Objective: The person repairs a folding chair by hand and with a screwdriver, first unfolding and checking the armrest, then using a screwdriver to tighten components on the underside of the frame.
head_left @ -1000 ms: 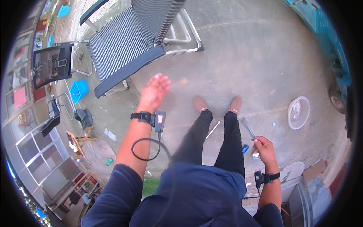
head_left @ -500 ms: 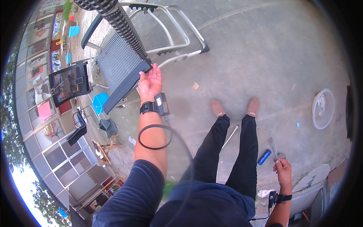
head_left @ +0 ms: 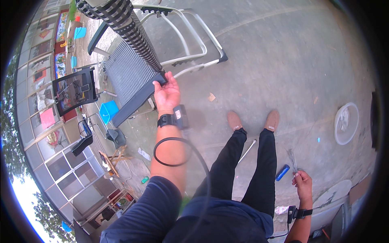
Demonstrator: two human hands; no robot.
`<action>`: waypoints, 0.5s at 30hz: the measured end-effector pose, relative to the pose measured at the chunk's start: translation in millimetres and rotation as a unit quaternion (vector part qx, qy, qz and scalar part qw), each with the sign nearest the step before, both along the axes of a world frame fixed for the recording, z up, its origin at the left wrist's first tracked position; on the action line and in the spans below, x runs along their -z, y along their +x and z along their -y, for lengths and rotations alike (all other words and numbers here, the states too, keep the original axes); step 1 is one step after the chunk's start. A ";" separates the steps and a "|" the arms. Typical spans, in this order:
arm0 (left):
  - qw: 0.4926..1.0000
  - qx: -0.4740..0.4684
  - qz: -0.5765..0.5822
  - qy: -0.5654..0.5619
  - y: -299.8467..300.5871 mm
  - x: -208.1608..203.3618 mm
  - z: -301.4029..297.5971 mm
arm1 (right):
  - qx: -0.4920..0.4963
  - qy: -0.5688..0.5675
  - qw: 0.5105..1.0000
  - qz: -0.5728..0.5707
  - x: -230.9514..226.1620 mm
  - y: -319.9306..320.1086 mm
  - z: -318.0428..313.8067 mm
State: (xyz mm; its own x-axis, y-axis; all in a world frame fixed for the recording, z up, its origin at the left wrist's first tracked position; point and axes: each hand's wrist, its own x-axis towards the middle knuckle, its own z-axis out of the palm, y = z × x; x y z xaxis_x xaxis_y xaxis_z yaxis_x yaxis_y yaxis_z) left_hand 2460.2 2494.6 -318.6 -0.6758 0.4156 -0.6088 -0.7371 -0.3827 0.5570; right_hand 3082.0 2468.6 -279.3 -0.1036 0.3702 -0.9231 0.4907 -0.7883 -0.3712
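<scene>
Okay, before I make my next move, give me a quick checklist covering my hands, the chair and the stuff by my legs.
1. Left hand at the end of the dark armrest: ok, thumb and fingers appear to be on either side of it.
2. Firmness of that grip: cannot tell.
3. Right hand holding the thin wire bundle: ok, pinched, well apart from the chair.
4. Looped black cable free of the chair: ok, it hangs over your left forearm.
5. Space by your legs: not ok, a pale rod shows between them and a blue cylinder lies to their right.
6. All chair feet planted: cannot tell.
</scene>
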 end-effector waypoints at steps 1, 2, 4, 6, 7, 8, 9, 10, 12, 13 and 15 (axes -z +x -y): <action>1.000 -0.016 0.002 -0.015 1.4 -0.2 -0.8 | -0.002 0.001 1.000 -0.003 -1.0 -2.7 -2.1; 0.999 -0.028 0.002 -0.026 4.1 -2.0 -3.1 | -0.004 0.003 1.000 -0.004 -1.2 -5.1 -4.0; 1.000 -0.028 0.000 -0.006 5.0 -0.6 0.1 | -0.002 -0.003 1.000 -0.003 -1.6 -9.0 -7.1; 1.000 -0.025 0.000 0.013 11.4 -3.5 0.1 | -0.005 -0.004 1.000 0.000 -2.0 -11.4 -10.6; 0.999 -0.021 0.017 0.041 16.2 -5.8 2.4 | -0.007 -0.006 1.000 0.003 -2.4 -12.1 -11.9; 0.996 -0.017 0.034 0.075 19.5 -9.3 4.1 | -0.008 -0.001 1.000 0.004 -3.5 -12.1 -12.1; 0.996 -0.018 0.036 0.080 18.2 -5.5 9.5 | -0.011 0.000 1.000 0.006 -4.6 -11.3 -11.5; 0.994 0.000 0.032 0.102 15.2 3.1 17.0 | -0.014 0.002 1.000 0.008 -6.5 -10.9 -10.8; 0.995 0.016 0.026 0.090 10.4 12.8 21.2 | -0.020 0.005 1.000 0.016 -8.1 -11.9 -15.0; 0.995 0.012 0.026 0.093 5.0 18.8 22.8 | -0.023 0.006 0.999 0.023 -9.4 -12.7 -17.1; 0.990 0.054 0.051 0.120 -5.4 30.4 26.7 | -0.032 0.005 0.999 0.025 -10.2 -13.2 -20.4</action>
State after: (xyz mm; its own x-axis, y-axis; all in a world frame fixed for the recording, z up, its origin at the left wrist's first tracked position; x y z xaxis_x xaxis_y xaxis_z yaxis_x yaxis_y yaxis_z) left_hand 2454.8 2467.9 -349.0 -0.5593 0.6230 -0.5468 -0.8288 -0.4101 0.3806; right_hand 3068.8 2488.9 -269.2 -0.0806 0.3735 -0.9241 0.5587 -0.7509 -0.3522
